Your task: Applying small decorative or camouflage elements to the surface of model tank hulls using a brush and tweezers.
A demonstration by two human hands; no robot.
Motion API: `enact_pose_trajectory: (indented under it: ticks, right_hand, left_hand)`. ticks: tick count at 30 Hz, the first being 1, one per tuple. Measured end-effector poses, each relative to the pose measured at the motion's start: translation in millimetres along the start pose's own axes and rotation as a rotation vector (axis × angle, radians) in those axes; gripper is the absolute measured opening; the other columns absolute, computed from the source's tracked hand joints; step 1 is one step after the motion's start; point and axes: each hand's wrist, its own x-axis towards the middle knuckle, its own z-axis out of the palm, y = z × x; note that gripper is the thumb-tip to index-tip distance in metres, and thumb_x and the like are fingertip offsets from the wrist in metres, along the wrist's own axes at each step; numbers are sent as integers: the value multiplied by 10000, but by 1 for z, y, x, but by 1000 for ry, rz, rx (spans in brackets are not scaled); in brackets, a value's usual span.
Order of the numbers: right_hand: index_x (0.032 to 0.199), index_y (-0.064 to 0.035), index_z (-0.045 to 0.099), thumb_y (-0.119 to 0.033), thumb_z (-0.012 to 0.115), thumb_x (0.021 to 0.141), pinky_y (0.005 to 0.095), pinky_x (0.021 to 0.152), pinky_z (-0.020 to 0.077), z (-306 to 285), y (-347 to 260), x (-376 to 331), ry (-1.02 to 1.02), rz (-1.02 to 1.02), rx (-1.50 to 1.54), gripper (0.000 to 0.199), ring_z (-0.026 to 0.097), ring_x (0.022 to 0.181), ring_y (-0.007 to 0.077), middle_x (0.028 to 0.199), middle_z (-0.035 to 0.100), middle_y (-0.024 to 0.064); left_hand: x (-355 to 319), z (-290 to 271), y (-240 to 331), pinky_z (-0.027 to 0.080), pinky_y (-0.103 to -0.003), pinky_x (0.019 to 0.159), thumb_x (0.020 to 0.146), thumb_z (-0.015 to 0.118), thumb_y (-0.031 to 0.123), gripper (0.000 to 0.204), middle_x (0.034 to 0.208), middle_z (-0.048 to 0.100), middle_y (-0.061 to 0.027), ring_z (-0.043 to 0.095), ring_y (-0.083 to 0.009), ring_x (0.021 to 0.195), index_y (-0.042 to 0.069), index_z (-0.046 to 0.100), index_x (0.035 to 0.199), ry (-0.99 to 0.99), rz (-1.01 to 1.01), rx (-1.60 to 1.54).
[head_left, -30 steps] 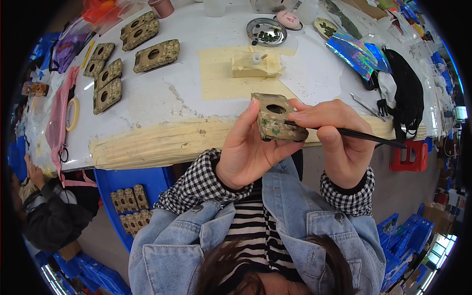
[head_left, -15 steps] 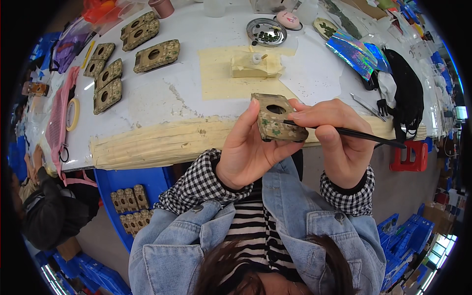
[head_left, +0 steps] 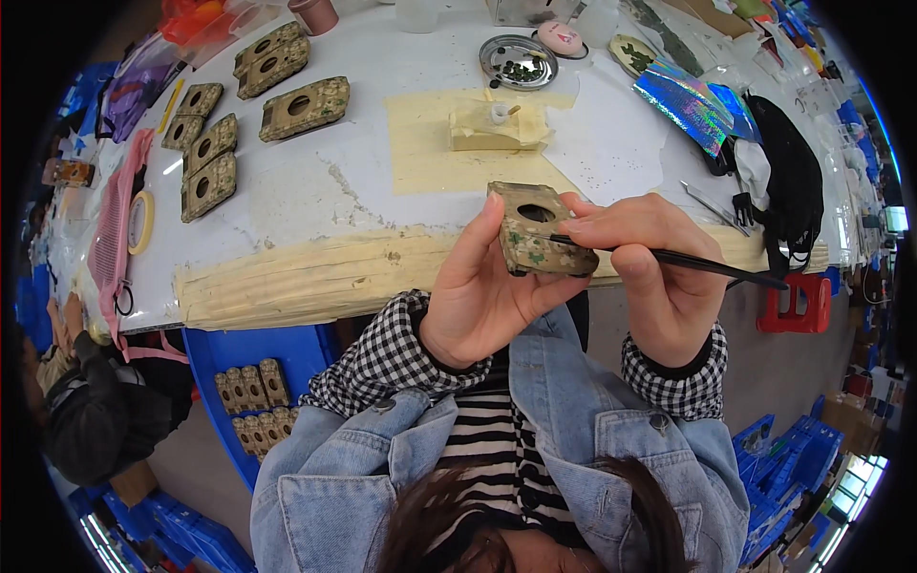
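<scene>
My left hand [head_left: 489, 301] holds a camouflage-patterned toy vehicle hull [head_left: 521, 212] between thumb and fingers, just past the table's front edge. The hull is tilted up and has a round hole in its top. In my right hand [head_left: 664, 263] is a slim black tool, apparently tweezers [head_left: 712, 266], gripped like a pen. Its tip meets the hull's near side, beside a green patch. Whether the tip pinches anything is too small to see. The right fingertips rest close to the hull's right edge.
Several similar hulls [head_left: 304, 108] lie at the table's left, more in a blue bin [head_left: 215, 353] below. A tape-covered block [head_left: 497, 129] stands ahead, behind it a metal dish [head_left: 492, 59] of dark bits. Metal tweezers [head_left: 714, 208] lie right. Another person [head_left: 115, 411] is at far left.
</scene>
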Motion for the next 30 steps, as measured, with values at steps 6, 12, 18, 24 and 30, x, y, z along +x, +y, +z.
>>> enact_pose_trajectory:
  ticks: [6, 12, 18, 24, 30]
  right_hand:
    - [892, 7, 664, -105, 624, 827, 331, 770, 488, 2, 1, 0, 11, 15, -9, 137, 625, 803, 240, 815, 669, 89]
    - [892, 5, 665, -107, 618, 832, 333, 775, 487, 2, 0, 0, 11, 17, -5, 136, 622, 793, 235, 806, 665, 95]
    - [895, 3, 666, -105, 616, 833, 332, 782, 485, 2, 1, 0, 9, 23, -2, 135, 621, 787, 235, 802, 661, 101]
    - [894, 6, 666, -105, 616, 833, 333, 781, 487, 2, 1, 0, 5, 26, -2, 136, 622, 794, 237, 812, 663, 101]
    - [886, 9, 665, -104, 615, 834, 335, 779, 490, 2, 2, -1, 10, 22, 5, 134, 626, 806, 240, 830, 668, 96]
  left_hand:
    - [0, -1, 1, 465, -403, 971, 986, 235, 402, 496, 1272, 475, -132, 509, -241, 1156, 48, 335, 1319, 0, -2, 0]
    - [-1, 1, 0, 466, -401, 969, 987, 232, 402, 498, 1274, 472, -132, 506, -241, 1159, 47, 331, 1321, 30, 6, 9]
    - [0, 1, 1, 467, -401, 969, 986, 232, 403, 503, 1275, 469, -135, 504, -242, 1161, 42, 328, 1322, 28, 1, 7]
    - [-1, 0, 1, 468, -403, 967, 986, 238, 402, 499, 1274, 471, -134, 508, -244, 1156, 45, 331, 1322, 37, 3, 5]
    - [-1, 1, 1, 470, -402, 964, 985, 245, 402, 494, 1271, 475, -132, 512, -245, 1151, 52, 334, 1321, 55, 0, 7]
